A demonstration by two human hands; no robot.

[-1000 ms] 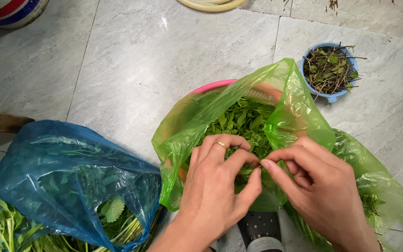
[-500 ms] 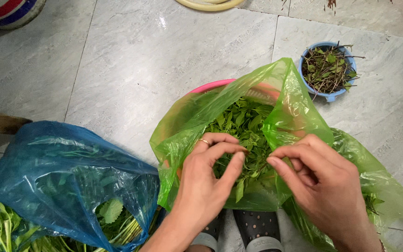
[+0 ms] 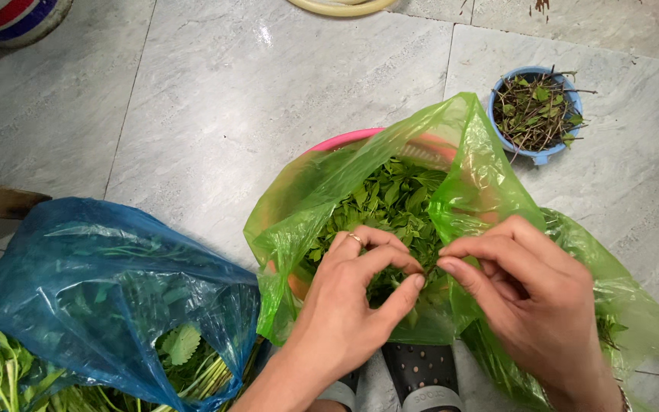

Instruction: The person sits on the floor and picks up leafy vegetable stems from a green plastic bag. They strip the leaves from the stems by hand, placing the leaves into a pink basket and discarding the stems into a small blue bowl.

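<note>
Both hands meet over the near side of a green plastic bag point(image 3: 467, 183) that lines a pink basin point(image 3: 345, 140): the left hand point(image 3: 352, 297) and right hand point(image 3: 532, 294) each pinch with thumb and fingertips a sprig of the leafy herbs point(image 3: 387, 202) heaped inside. The herbs look light, soft and easily bruised, best taken by the stem rather than the leaf. To the far right a small blue bowl point(image 3: 570, 149) holds bare stems and scraps; to the near left a blue plastic bag point(image 3: 78, 282) holds more greens.
</note>
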